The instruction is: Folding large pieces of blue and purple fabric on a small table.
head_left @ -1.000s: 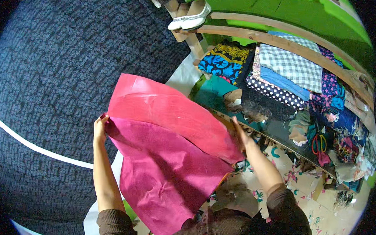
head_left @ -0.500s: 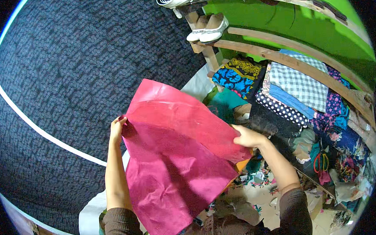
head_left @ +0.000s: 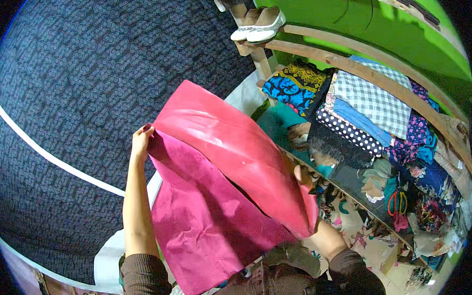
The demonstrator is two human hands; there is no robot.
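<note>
While the dark patterned cloth [head_left: 83,91] fills the upper left of the frame, the left hand [head_left: 141,139] pinches one corner of a pink sheet of fabric [head_left: 212,202], held up at centre with its glossy side folded over the matte one. Right of centre, the right hand [head_left: 303,174] sits mostly hidden behind the fold, seemingly gripping the other edge. This looks like mid-fold; the next move calls for matching corners evenly. Folded fabrics [head_left: 367,114] crowd the wooden shelves [head_left: 382,81] at right.

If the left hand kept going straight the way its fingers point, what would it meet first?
Probably the dark blue patterned cloth spread beyond it: the left hand, pinching the pink fabric sheet, points up-frame toward it. Depth is unclear.
</note>
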